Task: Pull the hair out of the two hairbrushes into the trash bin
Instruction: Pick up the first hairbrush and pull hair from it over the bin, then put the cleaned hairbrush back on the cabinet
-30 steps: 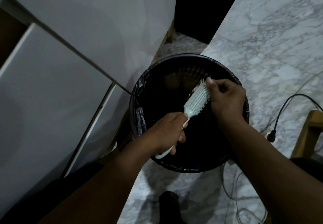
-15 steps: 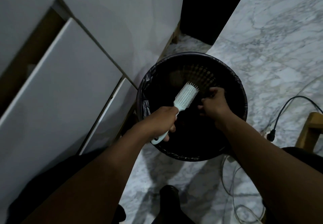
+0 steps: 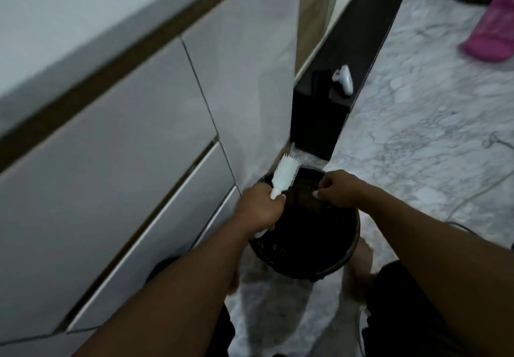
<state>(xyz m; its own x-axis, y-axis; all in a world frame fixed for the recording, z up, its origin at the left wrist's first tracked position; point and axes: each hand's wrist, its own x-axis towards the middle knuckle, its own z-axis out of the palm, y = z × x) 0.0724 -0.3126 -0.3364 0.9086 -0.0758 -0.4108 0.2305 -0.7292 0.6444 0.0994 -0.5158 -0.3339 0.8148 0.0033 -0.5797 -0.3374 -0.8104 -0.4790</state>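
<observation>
A pale white hairbrush [image 3: 285, 175] points up and away over the left rim of the black trash bin [image 3: 328, 262]. My left hand [image 3: 260, 208] is closed around its handle, and the handle's end sticks out below my fist. My right hand [image 3: 338, 188] hovers over the bin's far side, fingers curled together, a short gap from the brush head. Whether hair is pinched in those fingers is too dark to tell. Only one hairbrush is in view.
White cabinet drawers [image 3: 125, 167] fill the left, right beside the bin. The bin stands on a marble floor [image 3: 417, 134]. A white game controller [image 3: 345, 78] lies on a dark low shelf beyond. A pink object [image 3: 492, 31] sits at the far right.
The view has tilted up and pulled back, so the bin looks smaller and lower. The brush has swung upright toward the cabinet. My right hand has risen from inside the bin to its rim.
</observation>
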